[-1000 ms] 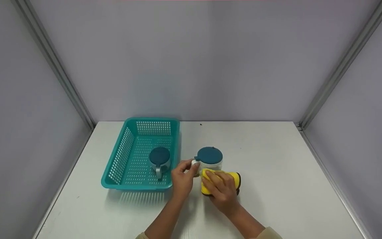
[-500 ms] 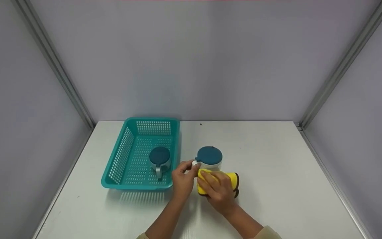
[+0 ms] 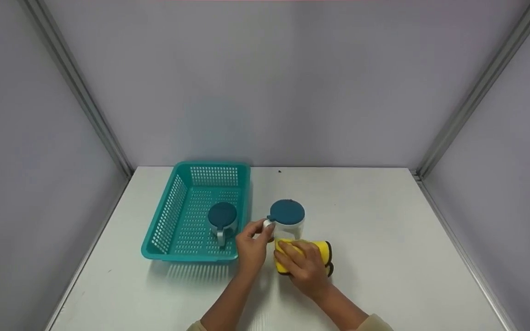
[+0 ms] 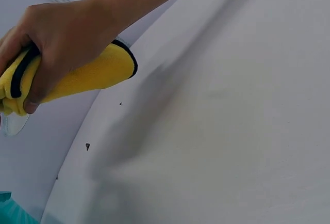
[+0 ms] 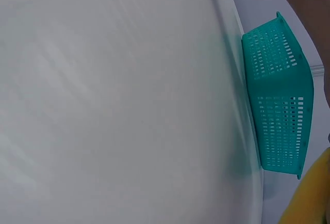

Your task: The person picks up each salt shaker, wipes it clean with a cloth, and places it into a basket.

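Observation:
A clear jar with a blue lid [image 3: 287, 212] and a white handle is in front of me in the head view. My left hand [image 3: 251, 246] pinches its handle between thumb and fingers. My right hand [image 3: 308, 269] grips a folded yellow cloth [image 3: 324, 250] with black edging, against the near side of the jar, which the cloth partly covers. In the left wrist view the right hand's fingers curl round the cloth [image 4: 103, 69]; the right wrist view catches only a piece of the yellow cloth [image 5: 309, 195] at its corner.
A teal plastic basket [image 3: 157, 225] stands left of the hands. Inside it sits a second jar with a blue lid [image 3: 222, 214], its handle facing me. The white table [image 3: 375, 220] is bounded by grey walls at the back and sides.
The jar has shifted slightly left and away from me, with the left hand on its handle. The right hand and cloth moved a little left, then slightly down the jar's near side.

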### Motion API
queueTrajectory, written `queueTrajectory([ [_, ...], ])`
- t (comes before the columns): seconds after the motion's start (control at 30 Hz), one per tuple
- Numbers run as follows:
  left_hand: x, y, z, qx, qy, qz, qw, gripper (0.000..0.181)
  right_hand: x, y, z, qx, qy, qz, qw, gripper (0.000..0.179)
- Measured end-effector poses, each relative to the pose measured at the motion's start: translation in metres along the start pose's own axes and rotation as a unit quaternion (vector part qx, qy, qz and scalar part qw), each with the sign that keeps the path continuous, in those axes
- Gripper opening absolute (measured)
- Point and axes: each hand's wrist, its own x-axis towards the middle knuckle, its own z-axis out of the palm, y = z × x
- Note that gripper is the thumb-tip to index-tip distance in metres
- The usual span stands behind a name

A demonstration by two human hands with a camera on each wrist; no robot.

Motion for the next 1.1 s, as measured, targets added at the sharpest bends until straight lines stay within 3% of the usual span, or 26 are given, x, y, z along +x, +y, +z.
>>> queueTrajectory([
  [0.23,0.004,0.000,-0.006,-0.016,0.009,0.012,0.9998,0.015,-0.005,0.008,-0.006,0.011,-0.007,-0.003,0.9999,0.021],
  [0.47,0.015,-0.026,-0.017,-0.021,0.018,-0.001,0.9996,0.019,-0.011,0.021,-0.012,-0.004,-0.023,0.024,0.9994,0.022],
  [0.67,0.012,-0.002,-0.023,-0.029,0.019,0.003,0.9994,0.021,-0.018,0.039,-0.013,-0.013,-0.035,0.064,0.9973,0.026],
  [0.8,0.011,0.003,-0.026,-0.023,0.026,0.006,0.9994,0.020,-0.026,0.051,-0.015,-0.022,-0.081,0.120,0.9893,0.039],
  [0.93,0.013,0.005,-0.029,-0.009,0.036,-0.002,0.9993,0.019,-0.033,0.061,-0.018,-0.034,-0.130,0.177,0.9749,0.053],
  [1.1,0.014,0.006,-0.034,-0.011,0.042,-0.004,0.9990,0.019,-0.044,0.071,-0.018,-0.045,-0.166,0.219,0.9605,0.059],
])
